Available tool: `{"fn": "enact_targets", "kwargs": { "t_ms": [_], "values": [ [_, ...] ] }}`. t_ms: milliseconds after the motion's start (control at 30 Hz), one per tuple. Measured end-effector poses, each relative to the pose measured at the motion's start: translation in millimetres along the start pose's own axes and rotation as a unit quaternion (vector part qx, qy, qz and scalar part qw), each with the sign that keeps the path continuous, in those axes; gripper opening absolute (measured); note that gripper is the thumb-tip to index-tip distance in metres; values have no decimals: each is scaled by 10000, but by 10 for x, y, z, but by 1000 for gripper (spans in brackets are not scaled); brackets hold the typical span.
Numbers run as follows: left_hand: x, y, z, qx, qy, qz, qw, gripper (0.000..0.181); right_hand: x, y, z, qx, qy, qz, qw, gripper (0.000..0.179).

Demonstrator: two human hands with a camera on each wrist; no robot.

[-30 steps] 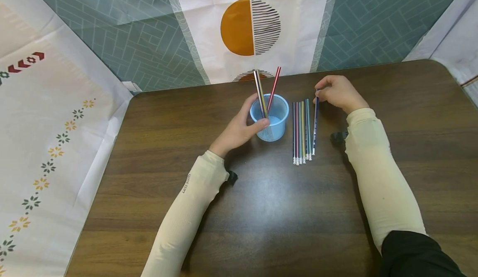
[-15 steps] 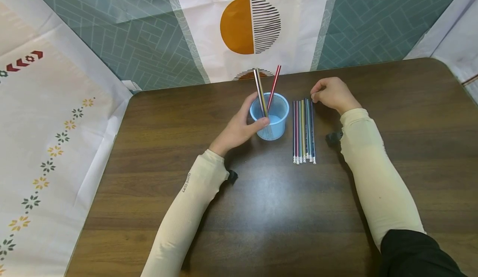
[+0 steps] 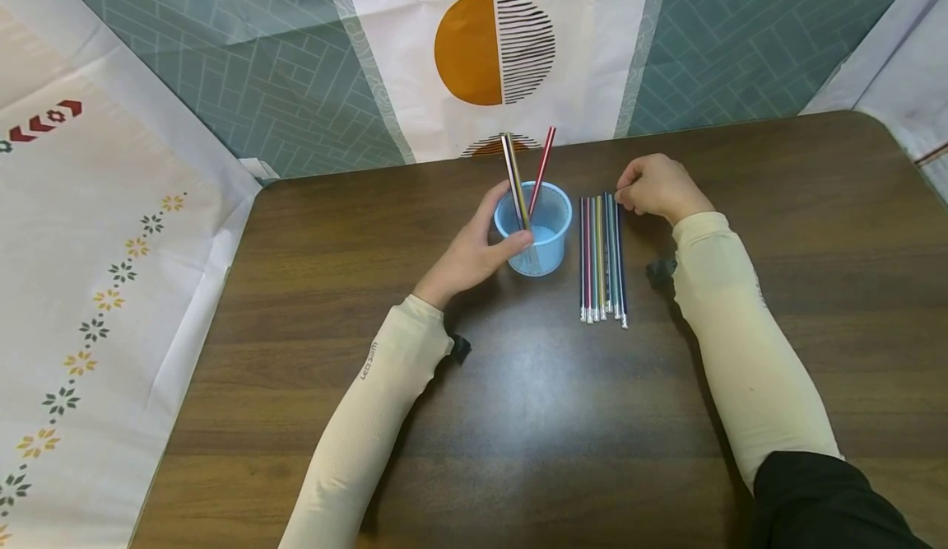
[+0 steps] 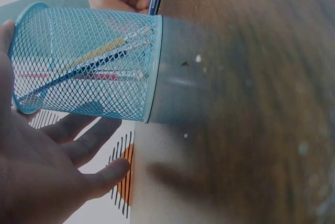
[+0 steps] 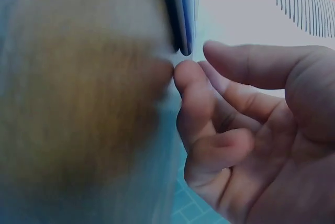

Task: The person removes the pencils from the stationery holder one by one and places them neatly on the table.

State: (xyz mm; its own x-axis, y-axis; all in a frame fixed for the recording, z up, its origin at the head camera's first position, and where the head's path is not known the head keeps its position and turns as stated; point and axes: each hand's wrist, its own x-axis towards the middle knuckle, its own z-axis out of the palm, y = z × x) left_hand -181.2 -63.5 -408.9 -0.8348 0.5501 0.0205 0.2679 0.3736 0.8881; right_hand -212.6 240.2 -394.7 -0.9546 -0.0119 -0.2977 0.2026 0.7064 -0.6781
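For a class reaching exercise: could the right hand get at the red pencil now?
Probably yes: only flat-lying pencils separate the right hand from the red pencil, whose top rises above the blue cup. The left hand grips the cup's other side.

My worktop (image 3: 563,425), brown and wood-grained, stands in a nook screened by cloth: a teal-and-white patterned sheet (image 3: 578,47) at the far side, a flower-printed white cloth (image 3: 96,228) left, pale cloth (image 3: 903,80) far right. Home or studio, I cannot tell.
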Motion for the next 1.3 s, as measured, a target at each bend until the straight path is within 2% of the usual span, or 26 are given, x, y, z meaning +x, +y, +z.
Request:
{"fn": "enact_targets", "kwargs": {
  "t_ms": [200, 367, 800, 1300],
  "values": [
    [4, 9, 1, -31, -19, -1, 10000, 80, 3, -33, 7, -245, -450, 20, 9987, 22],
    [-1, 17, -8, -17, -44, -49, 10000, 79, 4, -34, -5, -241, -604, -13, 9979, 24],
    [-7, 48, -15, -95, -127, -86, 9998, 81, 10, -37, -7, -169, -532, 42, 9984, 24],
    [-10, 28, -10, -41, -70, -12, 10000, 81, 31, -47, 15, -227, -423, 10, 9988, 25]
  ]
}}
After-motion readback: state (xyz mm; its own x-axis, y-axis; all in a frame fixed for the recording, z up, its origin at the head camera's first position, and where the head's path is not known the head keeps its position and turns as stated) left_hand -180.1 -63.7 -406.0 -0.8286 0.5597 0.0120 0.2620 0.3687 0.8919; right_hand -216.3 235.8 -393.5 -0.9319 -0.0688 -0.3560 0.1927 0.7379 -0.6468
